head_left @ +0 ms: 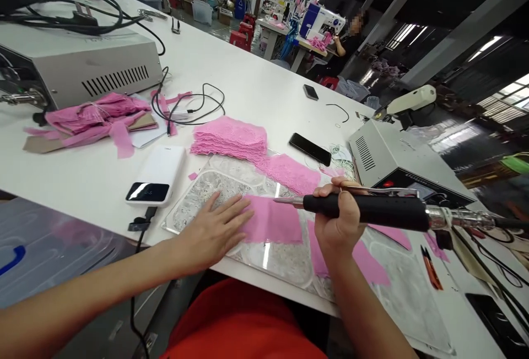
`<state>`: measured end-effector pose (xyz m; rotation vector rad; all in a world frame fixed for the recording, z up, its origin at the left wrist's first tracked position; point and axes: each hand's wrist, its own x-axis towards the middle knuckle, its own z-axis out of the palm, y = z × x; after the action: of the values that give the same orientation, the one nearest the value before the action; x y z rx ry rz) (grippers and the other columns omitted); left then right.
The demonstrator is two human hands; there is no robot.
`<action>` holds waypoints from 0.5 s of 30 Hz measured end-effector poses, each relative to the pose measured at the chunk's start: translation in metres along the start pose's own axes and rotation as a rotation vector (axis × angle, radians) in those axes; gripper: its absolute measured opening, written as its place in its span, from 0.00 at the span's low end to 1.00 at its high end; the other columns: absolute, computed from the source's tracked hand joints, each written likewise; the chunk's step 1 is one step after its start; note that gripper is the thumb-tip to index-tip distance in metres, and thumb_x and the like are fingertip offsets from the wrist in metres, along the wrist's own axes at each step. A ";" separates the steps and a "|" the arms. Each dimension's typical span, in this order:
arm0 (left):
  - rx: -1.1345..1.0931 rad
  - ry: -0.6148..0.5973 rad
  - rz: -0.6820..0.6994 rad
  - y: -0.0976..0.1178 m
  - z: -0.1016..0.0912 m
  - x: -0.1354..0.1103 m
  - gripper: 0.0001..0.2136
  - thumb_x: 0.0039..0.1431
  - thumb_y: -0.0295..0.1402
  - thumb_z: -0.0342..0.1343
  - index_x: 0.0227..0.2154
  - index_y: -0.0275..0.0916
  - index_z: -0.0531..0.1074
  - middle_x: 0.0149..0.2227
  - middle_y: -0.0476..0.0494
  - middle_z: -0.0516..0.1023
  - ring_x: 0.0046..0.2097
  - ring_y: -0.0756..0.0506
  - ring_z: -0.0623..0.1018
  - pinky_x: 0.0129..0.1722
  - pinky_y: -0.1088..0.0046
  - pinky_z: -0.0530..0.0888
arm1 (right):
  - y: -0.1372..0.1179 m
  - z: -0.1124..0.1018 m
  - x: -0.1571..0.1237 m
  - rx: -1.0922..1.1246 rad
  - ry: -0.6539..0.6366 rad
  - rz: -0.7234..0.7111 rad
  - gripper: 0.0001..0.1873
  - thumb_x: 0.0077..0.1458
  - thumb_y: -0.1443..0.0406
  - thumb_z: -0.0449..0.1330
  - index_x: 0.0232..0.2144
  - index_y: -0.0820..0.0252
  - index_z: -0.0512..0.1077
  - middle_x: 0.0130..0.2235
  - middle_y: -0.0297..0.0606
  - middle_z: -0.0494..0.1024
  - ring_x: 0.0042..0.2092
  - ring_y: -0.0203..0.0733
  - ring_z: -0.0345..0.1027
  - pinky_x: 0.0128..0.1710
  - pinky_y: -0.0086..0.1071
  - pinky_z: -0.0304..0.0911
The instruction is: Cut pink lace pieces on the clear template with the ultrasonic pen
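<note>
My left hand [215, 229] lies flat with fingers spread on the left edge of a pink fabric piece [275, 221], which rests on a clear glass plate [268, 257]. My right hand [339, 218] is closed round the black handle of a hot cutting tool [372, 210]. Its metal tip points left, just above the fabric's top edge. A cable runs off the tool to the right. More pink pieces [367, 265] lie under and right of my right wrist. A stack of pink lace [231, 137] sits behind the plate.
A white power bank [157, 174] lies left of the plate, a black phone [309, 148] behind it. Grey control boxes stand at back left [82, 67] and right [397, 163]. Pink scraps [95, 119] and cables [185, 108] lie around. Another person sits at a sewing machine [322, 17] far behind.
</note>
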<state>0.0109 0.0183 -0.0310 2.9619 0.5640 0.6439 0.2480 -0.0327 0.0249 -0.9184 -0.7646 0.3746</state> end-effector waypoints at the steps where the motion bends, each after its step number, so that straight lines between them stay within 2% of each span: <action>1: -0.013 -0.020 -0.013 -0.002 0.001 0.002 0.19 0.73 0.38 0.40 0.61 0.40 0.63 0.63 0.40 0.66 0.66 0.39 0.63 0.66 0.48 0.53 | 0.002 0.001 -0.001 0.003 -0.016 0.000 0.07 0.50 0.63 0.61 0.33 0.56 0.68 0.34 0.30 0.71 0.28 0.31 0.67 0.31 0.32 0.67; 4: -0.045 -0.057 -0.051 -0.003 0.000 0.005 0.20 0.73 0.39 0.39 0.63 0.41 0.61 0.65 0.40 0.62 0.68 0.38 0.59 0.65 0.48 0.55 | 0.008 0.005 -0.004 0.010 -0.064 0.009 0.07 0.51 0.64 0.61 0.35 0.56 0.68 0.34 0.30 0.71 0.29 0.32 0.68 0.32 0.32 0.67; 7: -0.044 -0.075 -0.069 -0.002 0.000 0.005 0.21 0.73 0.39 0.38 0.64 0.41 0.59 0.66 0.40 0.60 0.69 0.38 0.57 0.64 0.48 0.56 | 0.012 0.009 -0.005 0.031 -0.055 0.030 0.08 0.51 0.64 0.61 0.35 0.56 0.69 0.37 0.30 0.71 0.29 0.31 0.69 0.32 0.33 0.68; 15: -0.009 -0.055 -0.071 -0.001 0.004 0.005 0.21 0.73 0.42 0.39 0.63 0.42 0.62 0.66 0.41 0.61 0.67 0.35 0.59 0.63 0.48 0.56 | 0.016 0.012 -0.006 0.049 -0.028 0.063 0.09 0.49 0.63 0.63 0.34 0.55 0.69 0.38 0.29 0.71 0.29 0.31 0.69 0.31 0.33 0.68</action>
<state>0.0161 0.0213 -0.0330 2.9262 0.6558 0.5551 0.2352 -0.0202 0.0132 -0.8940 -0.7502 0.4605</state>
